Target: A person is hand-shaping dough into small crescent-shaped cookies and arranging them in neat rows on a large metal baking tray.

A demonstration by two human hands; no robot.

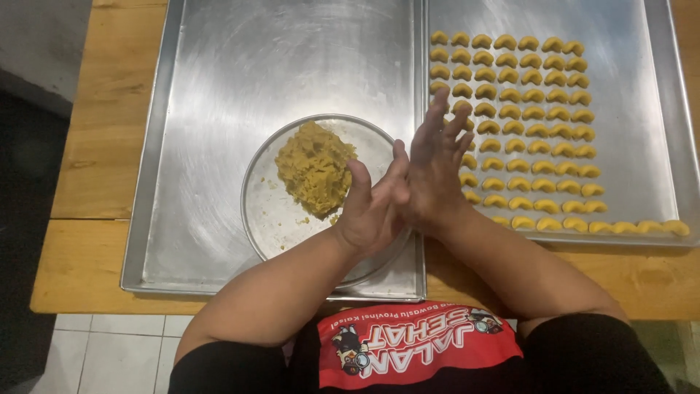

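Left of hands (401,186): dough (315,168).

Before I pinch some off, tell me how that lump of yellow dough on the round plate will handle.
The dough lump looks crumbly: ragged surface, loose crumbs on the round plate, so it probably breaks apart rather than stretches. It likely stays put when nudged, being a low heap. Probably soft, since the small crescent pieces hold pressed shapes.

Two trays sit side by side on the table (102,138): dough (315,168) in a plate (270,211) on the left tray (219,73), cookie rows (525,124) on the right tray (642,109)
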